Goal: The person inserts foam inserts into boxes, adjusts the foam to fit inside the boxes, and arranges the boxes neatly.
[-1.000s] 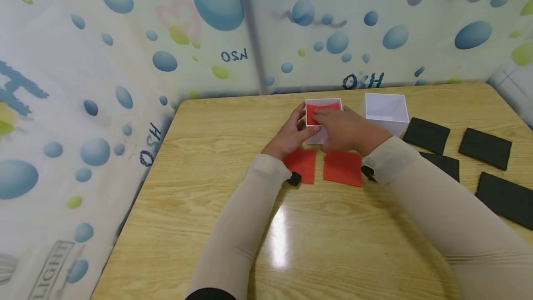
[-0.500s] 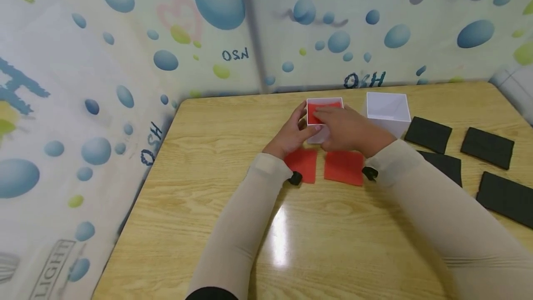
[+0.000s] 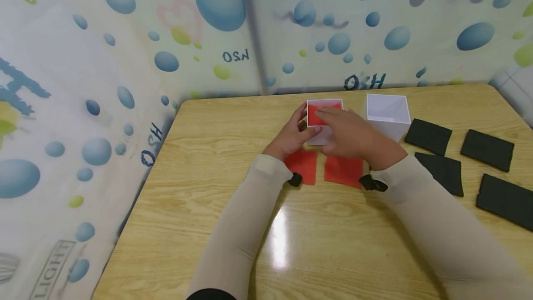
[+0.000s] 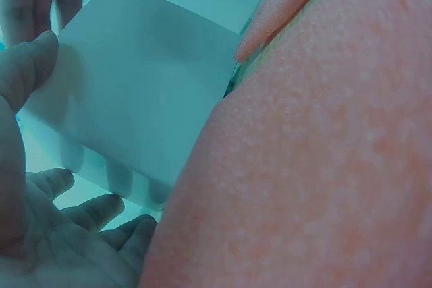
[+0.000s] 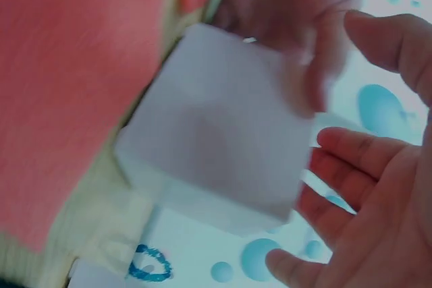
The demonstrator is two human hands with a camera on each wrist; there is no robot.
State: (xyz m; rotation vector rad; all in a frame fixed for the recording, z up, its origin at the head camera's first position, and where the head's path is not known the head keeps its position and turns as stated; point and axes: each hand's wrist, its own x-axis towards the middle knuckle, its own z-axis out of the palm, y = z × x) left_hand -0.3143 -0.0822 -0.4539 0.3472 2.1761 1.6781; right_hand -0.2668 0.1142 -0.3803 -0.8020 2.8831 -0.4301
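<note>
A small white box [image 3: 317, 140] stands near the table's far edge with red cloth [image 3: 312, 115] inside it. My left hand [image 3: 289, 137] holds the box by its left side, the thumb [image 4: 30, 65] on the front wall and the other fingers around the side. My right hand [image 3: 354, 137] lies over the box's right part, its fingers fairly straight and reaching over the rim onto the red cloth. Two red cloth squares lie in front of the box, one at left [image 3: 306, 168] and one at right [image 3: 343, 170]. The left square is partly behind my left wrist.
A second white box [image 3: 389, 126], its inside showing bare white walls, stands just right of my right hand. Several black rectangular pieces lie at the right, one black piece [image 3: 428, 136] close to that box. A printed curtain [image 3: 291, 36] hangs behind the table [image 3: 208, 152].
My right wrist has shifted slightly right and toward me, with its fingertips sliding a little right over the red cloth. The left hand and the boxes stay in place.
</note>
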